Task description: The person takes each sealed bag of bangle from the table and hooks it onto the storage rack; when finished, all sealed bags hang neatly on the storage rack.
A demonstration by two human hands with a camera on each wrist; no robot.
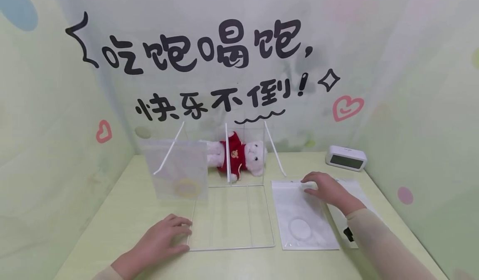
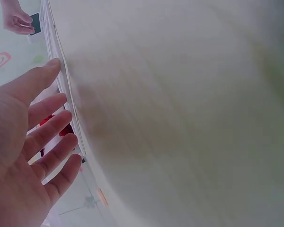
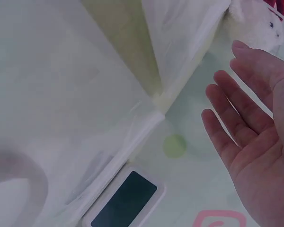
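A white wire display rack (image 1: 227, 155) stands mid-table with its flat base on the tabletop and three slanted prongs on top. My left hand (image 1: 159, 240) is at the base's left side, fingertips right at the wire, fingers relaxed. From the left prong hangs a translucent bag (image 1: 176, 159) with a faint yellow ring in its lower part. My right hand (image 1: 327, 192) is over the top edge of a flat white zip bag (image 1: 303, 209), fingers lightly bent and holding nothing. Beneath the right forearm lies a second white bag (image 1: 338, 219), partly hidden.
Behind the rack, a plush bear (image 1: 239, 153) in a red top lies on its side. A white digital clock (image 1: 346, 158) sits at the back right corner. Printed fabric walls (image 1: 419, 126) enclose the pale table (image 1: 123, 197).
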